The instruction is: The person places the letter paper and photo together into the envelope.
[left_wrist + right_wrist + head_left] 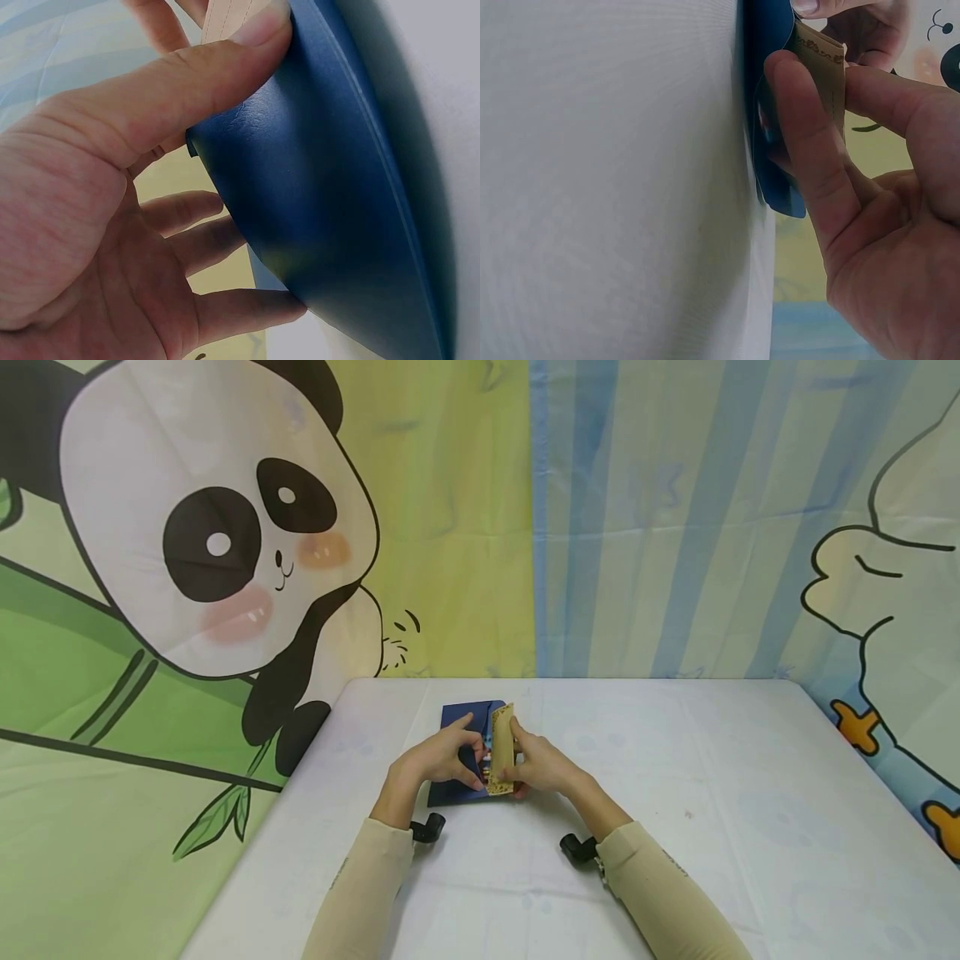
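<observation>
A flat dark-blue cover [450, 792], like that of a booklet or folder, lies on the white table with its right part lifted. Along that side stands a tan strip [502, 752] with ornamented ends. Between cover and strip shows a small multicoloured patch, too small to make out. My left hand [448, 755] pinches the blue cover by its bent edge, thumb on one face and fingertips at the rim in the left wrist view. With thumb and fingers, my right hand [546, 765] holds the tan strip from the right; the strip [823, 46] also shows in the right wrist view.
The white table [675, 827] extends around both hands, its far edge meeting a printed curtain [450, 527] with a panda figure. Black wrist-camera mounts [428, 828] hang at the inner side of both wrists, close above the tabletop.
</observation>
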`<state>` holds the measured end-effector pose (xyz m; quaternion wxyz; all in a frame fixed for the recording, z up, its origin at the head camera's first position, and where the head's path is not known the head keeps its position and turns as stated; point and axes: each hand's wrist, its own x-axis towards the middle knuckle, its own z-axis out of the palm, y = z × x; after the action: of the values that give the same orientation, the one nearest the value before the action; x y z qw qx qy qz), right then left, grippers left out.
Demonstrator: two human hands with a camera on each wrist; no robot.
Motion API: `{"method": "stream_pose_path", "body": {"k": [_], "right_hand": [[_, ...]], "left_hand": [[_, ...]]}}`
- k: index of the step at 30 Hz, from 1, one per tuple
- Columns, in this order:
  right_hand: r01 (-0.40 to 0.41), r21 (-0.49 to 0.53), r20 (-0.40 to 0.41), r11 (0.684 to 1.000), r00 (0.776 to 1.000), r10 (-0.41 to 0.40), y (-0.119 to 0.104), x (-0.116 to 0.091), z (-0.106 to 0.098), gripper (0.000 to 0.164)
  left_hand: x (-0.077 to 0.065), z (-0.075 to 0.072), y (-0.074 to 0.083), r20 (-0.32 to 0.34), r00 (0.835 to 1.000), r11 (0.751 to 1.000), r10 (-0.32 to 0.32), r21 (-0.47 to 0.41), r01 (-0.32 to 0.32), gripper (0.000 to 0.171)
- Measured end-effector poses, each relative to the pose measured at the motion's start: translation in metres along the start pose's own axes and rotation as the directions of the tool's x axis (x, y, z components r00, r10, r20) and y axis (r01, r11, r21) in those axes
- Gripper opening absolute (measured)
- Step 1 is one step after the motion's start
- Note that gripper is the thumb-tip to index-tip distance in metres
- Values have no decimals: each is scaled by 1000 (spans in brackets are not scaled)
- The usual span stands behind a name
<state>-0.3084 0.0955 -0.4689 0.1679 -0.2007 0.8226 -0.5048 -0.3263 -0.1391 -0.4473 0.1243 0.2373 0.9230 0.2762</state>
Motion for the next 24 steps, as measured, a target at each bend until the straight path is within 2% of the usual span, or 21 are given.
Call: {"method": "stream_pose_path", "body": {"k": [12, 24], "right_hand": [[12, -57, -13, 998, 1000, -13, -1, 0, -1, 109], [18, -33, 3, 999, 1000, -18, -1, -2, 0, 108]], "left_hand": [[1, -1, 1, 9, 1000, 1000, 12, 5, -12, 39], [2, 1, -1, 2, 1000, 1000, 12, 18, -12, 39]]}}
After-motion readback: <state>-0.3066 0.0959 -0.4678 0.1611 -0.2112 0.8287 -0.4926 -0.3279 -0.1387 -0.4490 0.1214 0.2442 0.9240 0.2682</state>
